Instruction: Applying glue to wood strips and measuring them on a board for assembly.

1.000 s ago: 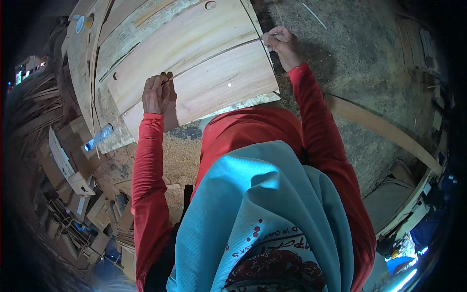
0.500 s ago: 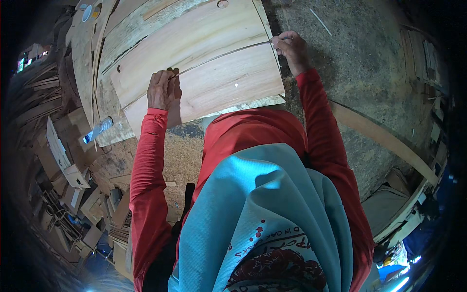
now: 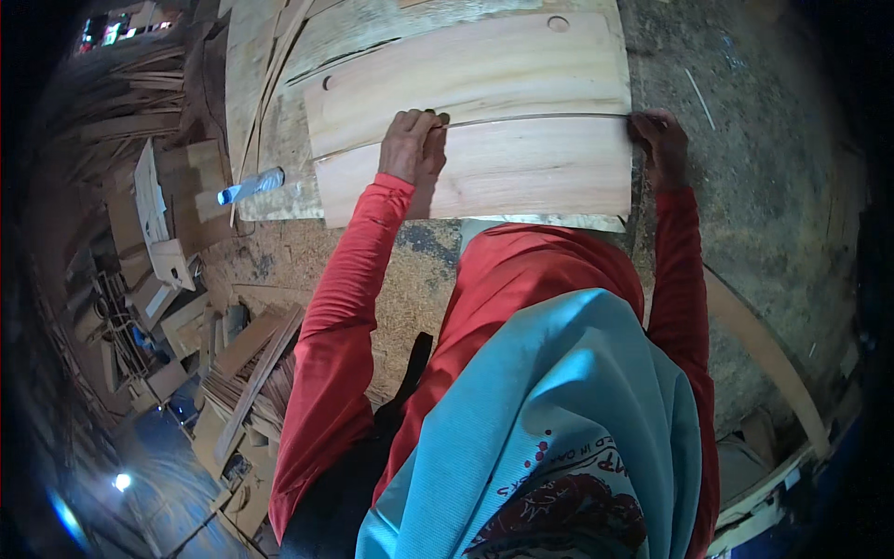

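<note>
Two pale wood boards, an upper one (image 3: 484, 79) with a round cutout near each end and a lower one (image 3: 521, 168), lie edge to edge. A thin dark strip (image 3: 540, 117) runs along their seam between my hands; whether it is a tape, a cord or a lath I cannot tell. My left hand (image 3: 407, 147) rests on the boards, fingers closed at the strip's left end, with a small dark thing partly hidden at the fingertips. Just past the boards' right edge, my right hand (image 3: 663, 149) pinches the strip's other end.
A clear plastic bottle (image 3: 251, 186) with a blue cap lies left of the boards on a worn panel (image 3: 284, 200). Stacked wood offcuts (image 3: 247, 373) fill the lower left. A curved wood strip (image 3: 768, 349) lies at right, and a thin white stick (image 3: 700, 98) is on the floor.
The whole view has shifted, so boards and hands appear farther right and the boards more level. Both hands keep their places at the seam.
</note>
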Motion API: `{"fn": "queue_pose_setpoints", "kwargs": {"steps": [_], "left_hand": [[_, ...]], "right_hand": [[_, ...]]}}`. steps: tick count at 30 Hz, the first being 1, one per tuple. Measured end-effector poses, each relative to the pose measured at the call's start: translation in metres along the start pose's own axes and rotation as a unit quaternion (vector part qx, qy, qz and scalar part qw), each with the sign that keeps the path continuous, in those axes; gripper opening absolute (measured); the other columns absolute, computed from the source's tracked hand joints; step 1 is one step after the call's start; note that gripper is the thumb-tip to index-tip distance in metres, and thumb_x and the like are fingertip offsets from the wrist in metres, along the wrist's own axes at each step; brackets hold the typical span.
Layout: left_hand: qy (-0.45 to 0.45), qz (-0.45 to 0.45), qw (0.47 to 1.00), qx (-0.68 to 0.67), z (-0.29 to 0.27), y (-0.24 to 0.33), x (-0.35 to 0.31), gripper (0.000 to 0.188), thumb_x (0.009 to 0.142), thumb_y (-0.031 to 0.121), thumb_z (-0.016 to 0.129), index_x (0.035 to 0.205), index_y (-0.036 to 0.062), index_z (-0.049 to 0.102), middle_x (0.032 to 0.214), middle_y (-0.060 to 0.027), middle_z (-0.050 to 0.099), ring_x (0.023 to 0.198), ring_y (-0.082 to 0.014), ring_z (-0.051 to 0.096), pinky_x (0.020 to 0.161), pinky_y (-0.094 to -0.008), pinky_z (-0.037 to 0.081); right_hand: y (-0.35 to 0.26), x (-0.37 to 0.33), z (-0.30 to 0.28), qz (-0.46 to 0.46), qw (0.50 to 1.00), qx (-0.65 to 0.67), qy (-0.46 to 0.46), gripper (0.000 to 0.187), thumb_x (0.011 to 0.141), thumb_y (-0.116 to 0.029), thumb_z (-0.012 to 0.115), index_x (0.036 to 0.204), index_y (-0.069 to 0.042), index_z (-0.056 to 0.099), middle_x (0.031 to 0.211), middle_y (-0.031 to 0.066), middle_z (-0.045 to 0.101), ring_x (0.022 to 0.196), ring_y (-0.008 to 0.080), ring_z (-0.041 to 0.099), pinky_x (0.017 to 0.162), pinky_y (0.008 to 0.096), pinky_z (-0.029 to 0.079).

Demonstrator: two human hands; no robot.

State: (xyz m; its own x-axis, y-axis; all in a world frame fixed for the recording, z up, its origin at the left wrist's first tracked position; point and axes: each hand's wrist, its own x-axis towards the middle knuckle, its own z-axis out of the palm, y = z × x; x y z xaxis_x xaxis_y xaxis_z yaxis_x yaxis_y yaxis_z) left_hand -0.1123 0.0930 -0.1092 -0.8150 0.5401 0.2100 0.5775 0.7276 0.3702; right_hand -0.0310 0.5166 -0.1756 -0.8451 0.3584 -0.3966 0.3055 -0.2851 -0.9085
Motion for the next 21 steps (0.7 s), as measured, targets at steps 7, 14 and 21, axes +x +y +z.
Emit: {"fn": "queue_pose_setpoints", "kwargs": {"steps": [7,14,21], "left_hand": [[0.050,0.013,0.999,0.003,-0.025,-0.003,-0.009,0.026,0.082,0.007,0.071,0.107,0.0105,0.069,0.107,-0.0109,0.068,0.096,-0.0330,0.060,0.086,-0.0433,0.048],[0.227,-0.371,0.899,-0.048,-0.091,-0.198,-0.128,0.027,0.089,0.019,0.076,0.109,0.0025,0.070,0.098,-0.0107,0.072,0.085,-0.0194,0.065,0.071,-0.0306,0.053],[0.200,-0.576,0.723,-0.324,-0.083,-0.221,-0.139,0.021,0.088,0.027,0.081,0.090,0.0076,0.075,0.067,0.0003,0.063,0.053,-0.0081,0.054,0.049,-0.0275,0.051]], "right_hand": [[0.009,0.007,-0.007,-0.006,0.999,0.024,-0.036,0.018,0.091,-0.010,0.075,0.104,-0.004,0.065,0.097,0.0058,0.068,0.085,0.0155,0.066,0.076,0.0315,0.056],[-0.002,0.004,0.002,0.003,0.997,0.054,-0.053,0.020,0.092,-0.011,0.074,0.107,-0.005,0.064,0.098,0.0039,0.068,0.087,0.0145,0.066,0.077,0.0306,0.055],[-0.003,0.003,-0.011,0.031,0.999,0.001,-0.041,0.019,0.092,-0.013,0.074,0.107,-0.005,0.064,0.099,0.0042,0.069,0.090,0.0145,0.066,0.077,0.0297,0.054]]}}
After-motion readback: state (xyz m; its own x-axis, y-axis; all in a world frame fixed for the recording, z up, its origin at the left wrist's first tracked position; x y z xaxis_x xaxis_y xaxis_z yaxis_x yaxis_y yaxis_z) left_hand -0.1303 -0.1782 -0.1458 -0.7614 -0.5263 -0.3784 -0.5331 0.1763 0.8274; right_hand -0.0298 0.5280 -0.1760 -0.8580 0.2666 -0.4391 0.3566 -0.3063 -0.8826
